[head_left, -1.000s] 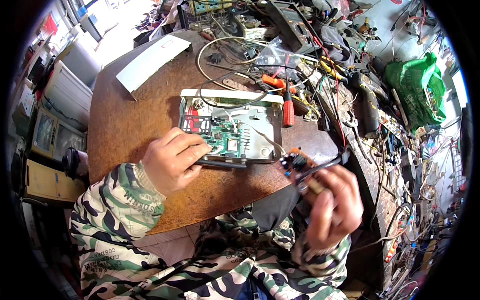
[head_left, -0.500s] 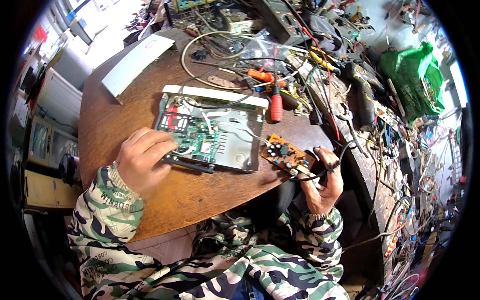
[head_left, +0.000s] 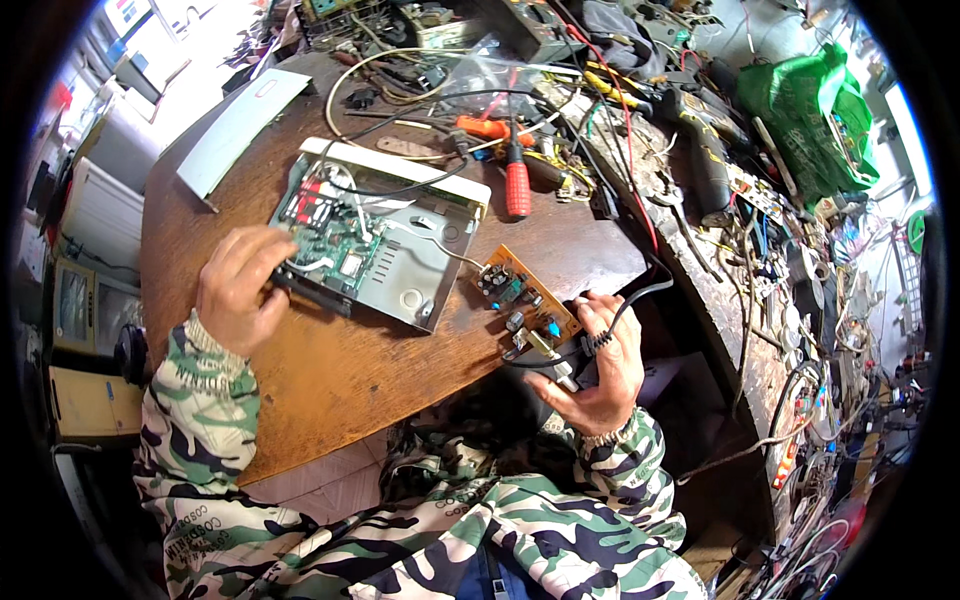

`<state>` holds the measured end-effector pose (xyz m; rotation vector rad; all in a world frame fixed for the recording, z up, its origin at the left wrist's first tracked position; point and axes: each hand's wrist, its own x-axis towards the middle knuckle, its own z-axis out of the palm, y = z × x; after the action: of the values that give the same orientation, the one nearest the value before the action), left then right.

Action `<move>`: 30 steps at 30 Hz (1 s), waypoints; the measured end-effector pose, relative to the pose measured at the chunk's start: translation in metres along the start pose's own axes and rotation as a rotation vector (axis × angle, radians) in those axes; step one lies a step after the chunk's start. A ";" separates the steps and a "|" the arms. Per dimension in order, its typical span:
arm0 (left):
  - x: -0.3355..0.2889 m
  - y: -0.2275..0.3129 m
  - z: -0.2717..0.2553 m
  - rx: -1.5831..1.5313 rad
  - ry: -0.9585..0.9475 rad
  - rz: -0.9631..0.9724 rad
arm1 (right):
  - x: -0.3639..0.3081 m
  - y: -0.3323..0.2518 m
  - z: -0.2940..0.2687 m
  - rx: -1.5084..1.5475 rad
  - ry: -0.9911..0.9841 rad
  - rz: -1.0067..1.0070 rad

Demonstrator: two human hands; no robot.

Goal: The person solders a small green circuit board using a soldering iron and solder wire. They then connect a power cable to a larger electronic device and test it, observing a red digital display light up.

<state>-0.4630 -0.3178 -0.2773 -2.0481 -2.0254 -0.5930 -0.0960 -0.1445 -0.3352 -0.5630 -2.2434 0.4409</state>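
Note:
An open metal device case (head_left: pixel 410 270) lies on the brown table, with a green circuit board (head_left: pixel 345 245) inside its left half. My left hand (head_left: pixel 243 285) has its fingers curled on the case's near left corner. A thin white cable runs from the case to an orange-brown circuit board (head_left: pixel 520 290) with capacitors and other parts on it. My right hand (head_left: pixel 605 365) grips this board's near right end, tilted at the table's edge. A black power cord (head_left: pixel 645 288) passes by the right fingers and joins the board's near end. The right fingertips are partly hidden.
A light cover panel (head_left: pixel 243 135) lies at the far left of the table (head_left: pixel 340 390). Beyond the case are a red-handled screwdriver (head_left: pixel 517 188), an orange tool (head_left: pixel 482 127) and tangled cables. A cluttered bench with a power drill (head_left: pixel 705 160) and green bag (head_left: pixel 815 125) stands right.
The whole view has shifted. Against the table, the case has turned slightly clockwise, and my right hand has brought the orange-brown board a little nearer to me. My left hand stays at the case's corner.

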 end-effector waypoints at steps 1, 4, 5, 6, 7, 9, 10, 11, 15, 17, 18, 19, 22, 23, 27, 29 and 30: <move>-0.001 -0.003 0.000 0.004 0.002 -0.019 | 0.000 -0.004 0.001 0.006 -0.017 -0.016; -0.002 -0.012 -0.001 0.007 -0.012 -0.044 | 0.002 -0.012 0.001 0.000 -0.078 -0.018; -0.002 -0.012 -0.002 0.006 -0.013 -0.047 | 0.004 -0.014 -0.003 -0.023 -0.111 -0.016; -0.005 -0.015 -0.001 -0.026 -0.042 -0.071 | 0.006 -0.016 -0.005 -0.047 -0.144 -0.015; -0.006 -0.015 0.000 -0.016 -0.039 -0.076 | 0.007 -0.016 -0.005 -0.055 -0.133 -0.027; -0.008 -0.012 0.002 0.012 -0.035 -0.089 | 0.007 -0.015 -0.002 -0.061 -0.110 -0.052; -0.008 -0.012 0.002 0.011 -0.039 -0.091 | 0.006 -0.017 -0.002 -0.003 -0.091 -0.017; -0.008 -0.012 0.002 0.012 -0.042 -0.094 | 0.006 -0.016 -0.002 0.016 -0.094 -0.043; -0.007 -0.007 0.000 0.046 -0.037 -0.118 | 0.008 -0.015 -0.004 0.017 -0.131 -0.092; -0.006 -0.003 -0.003 0.074 -0.047 -0.129 | 0.011 -0.016 -0.006 -0.023 -0.160 -0.092; -0.005 -0.001 -0.004 0.087 -0.051 -0.134 | 0.013 -0.017 -0.007 -0.081 -0.168 -0.107; -0.005 0.002 -0.006 0.078 -0.040 -0.142 | 0.014 -0.017 -0.006 -0.072 -0.172 -0.114; -0.001 0.018 -0.016 0.051 0.011 -0.130 | 0.016 -0.019 0.001 -0.058 -0.191 -0.136; 0.004 0.028 -0.022 0.039 0.043 -0.099 | 0.014 -0.023 0.004 -0.055 -0.180 -0.141; 0.001 0.064 -0.023 -0.078 0.140 0.076 | 0.013 -0.039 0.007 -0.034 -0.212 -0.107; -0.002 0.090 -0.019 -0.174 0.091 0.102 | 0.016 -0.043 0.002 -0.028 -0.251 -0.099; -0.008 0.098 -0.008 -0.242 0.097 0.135 | 0.015 -0.044 -0.001 -0.001 -0.275 -0.108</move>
<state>-0.3675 -0.3324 -0.2601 -2.2192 -1.8205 -0.9307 -0.1158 -0.1732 -0.3048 -0.3984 -2.5222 0.4862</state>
